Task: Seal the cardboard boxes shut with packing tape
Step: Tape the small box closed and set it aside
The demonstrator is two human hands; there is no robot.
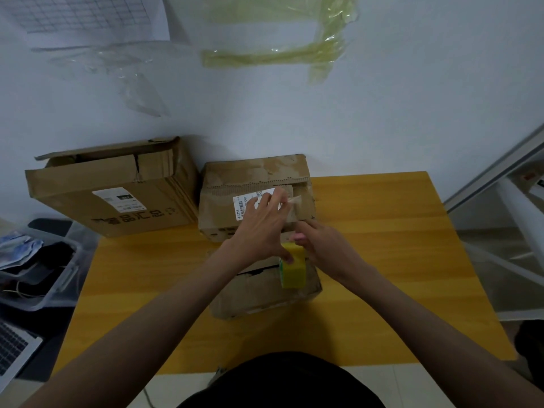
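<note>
Left hand (pixel 262 228) pinches the tape (pixel 294 200) end onto the far box (pixel 256 184); right hand (pixel 323 245) grips the yellow dispenser (pixel 293 269), apparently keeping the strip taut.

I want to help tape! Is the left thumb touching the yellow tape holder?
Touching. The head view shows the left hand with its thumb lying against the yellow tape holder.

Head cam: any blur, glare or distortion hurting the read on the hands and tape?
Head view: dim, bluish light, no glare; left hand fingertips motion-blurred over the middle box; yellow tape dispenser fairly sharp; wide-angle bending at the edges; right hand readable.
</note>
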